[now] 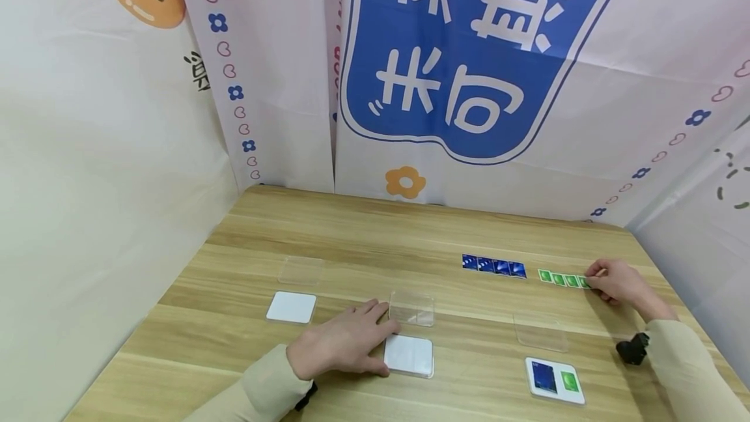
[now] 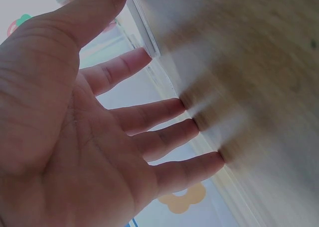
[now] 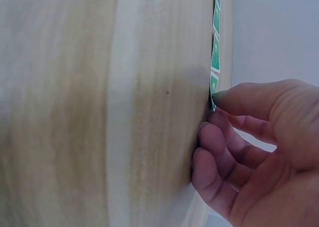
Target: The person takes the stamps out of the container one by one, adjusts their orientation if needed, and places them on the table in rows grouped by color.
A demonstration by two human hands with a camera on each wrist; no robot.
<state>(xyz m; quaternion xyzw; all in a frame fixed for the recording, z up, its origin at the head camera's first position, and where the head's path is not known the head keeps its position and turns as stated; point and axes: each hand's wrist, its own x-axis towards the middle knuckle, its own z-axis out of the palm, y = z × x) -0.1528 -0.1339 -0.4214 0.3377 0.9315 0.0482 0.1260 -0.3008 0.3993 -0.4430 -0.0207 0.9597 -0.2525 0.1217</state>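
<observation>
My right hand (image 1: pixel 624 284) is at the right end of a row of small green stickers (image 1: pixel 558 279) with white borders. In the right wrist view its thumb and forefinger pinch the end green sticker (image 3: pixel 214 82), the other fingers curled beneath. My left hand (image 1: pixel 346 342) rests on the table with fingers spread, its thumb and forefinger at the left edge of a white card (image 1: pixel 409 355). Seen from the left wrist, the spread fingers (image 2: pixel 149 110) reach down to the wood.
Dark blue stickers (image 1: pixel 493 266) lie in a row left of the green ones. Another white card (image 1: pixel 291 307) lies at left; a third card (image 1: pixel 577 394) at front right bears one blue and one green sticker. Clear plates (image 1: pixel 301 270) lie behind the cards. Printed cloth (image 1: pixel 293 83) encloses the table.
</observation>
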